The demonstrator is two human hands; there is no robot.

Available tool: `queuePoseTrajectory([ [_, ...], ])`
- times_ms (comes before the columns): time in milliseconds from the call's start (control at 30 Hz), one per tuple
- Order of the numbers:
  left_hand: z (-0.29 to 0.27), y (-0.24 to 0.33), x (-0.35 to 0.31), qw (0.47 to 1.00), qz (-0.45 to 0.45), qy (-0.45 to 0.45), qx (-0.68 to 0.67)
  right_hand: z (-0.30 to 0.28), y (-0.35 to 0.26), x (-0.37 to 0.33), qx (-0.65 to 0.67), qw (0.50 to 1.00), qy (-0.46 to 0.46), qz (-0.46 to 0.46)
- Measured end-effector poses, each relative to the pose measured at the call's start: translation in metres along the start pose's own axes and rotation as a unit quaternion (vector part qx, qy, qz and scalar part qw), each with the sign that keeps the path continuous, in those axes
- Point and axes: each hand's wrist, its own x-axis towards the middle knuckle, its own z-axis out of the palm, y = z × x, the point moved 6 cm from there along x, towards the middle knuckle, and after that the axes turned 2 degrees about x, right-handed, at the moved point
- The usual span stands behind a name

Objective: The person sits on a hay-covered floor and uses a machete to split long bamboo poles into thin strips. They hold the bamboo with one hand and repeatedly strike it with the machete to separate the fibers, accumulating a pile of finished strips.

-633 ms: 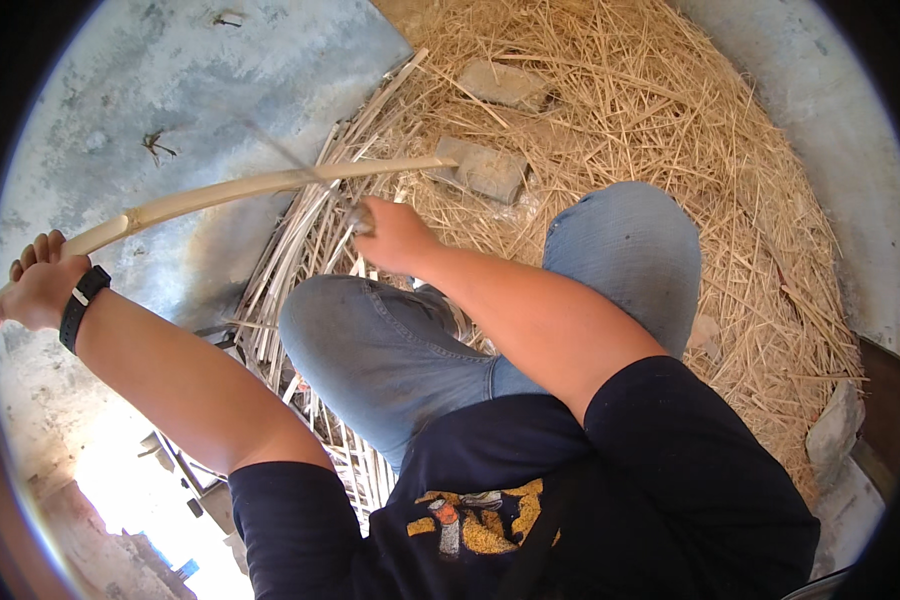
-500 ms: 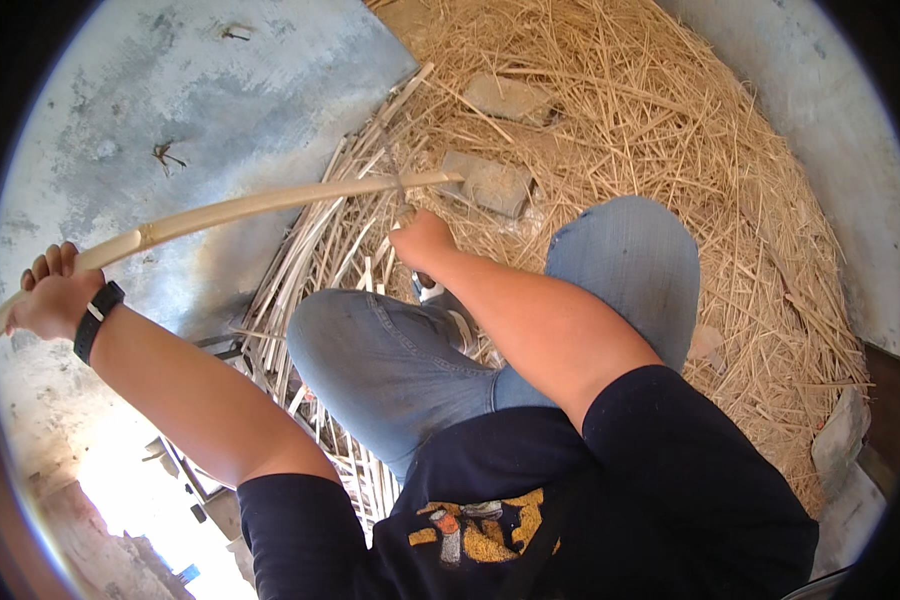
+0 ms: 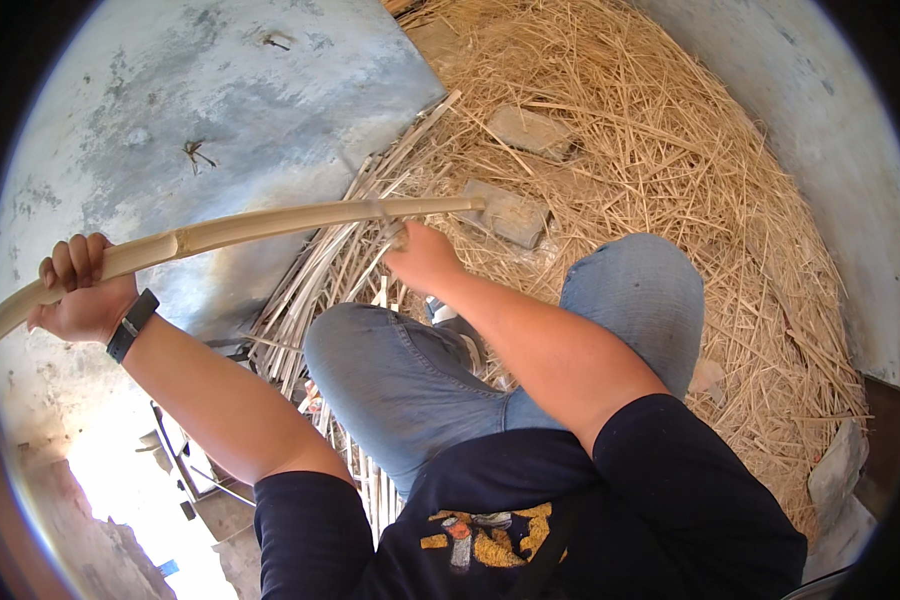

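A long, pale split bamboo strip (image 3: pixel 270 222) stretches from the left edge to above the straw, with a node ring along it. My left hand (image 3: pixel 88 292), a dark watch band at its wrist, has its fingers wrapped round the strip near the left end. Closed in a fist, my right hand (image 3: pixel 422 260) grips the handle of a knife (image 3: pixel 400 238) just below the strip's far right part. The knife's thin blade is smeared by motion and crosses the strip; exactly how its edge meets the bamboo cannot be made out.
Loose straw-like shavings (image 3: pixel 670 150) cover the floor ahead and right, with two bricks (image 3: pixel 510 214) among them. Thin split strips (image 3: pixel 310 270) lie piled left of my bent knees (image 3: pixel 390 370). A blue-grey wall (image 3: pixel 300 100) rises at left; a stone (image 3: pixel 838 465) sits at right.
The left hand and strip have shifted right in the picture, and the strip now looks broader. The right fist stays close to its place; the knife's blade has tilted leftward and blurred.
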Motion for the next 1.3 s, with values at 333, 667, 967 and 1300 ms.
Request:
queuePoseTrajectory([
  [333, 0.019, 0.001, -0.008, 1.0, 0.021, 0.009, 0.012, 0.006, -0.032, -0.01, -0.095, 0.986, 0.034, -0.133],
  [667, 0.061, 0.01, -0.038, 0.988, 0.069, 0.104, 0.09, -0.009, 0.012, -0.002, -0.035, 0.997, 0.069, 0.031],
  [967, 0.109, 0.025, -0.071, 0.979, 0.084, 0.132, 0.13, -0.013, -0.019, -0.023, -0.058, 0.995, 0.053, -0.069],
  [1300, 0.179, 0.022, -0.09, 0.99, 0.071, 0.089, 0.082, -0.045, -0.052, -0.064, -0.061, 0.98, 0.069, -0.176],
])
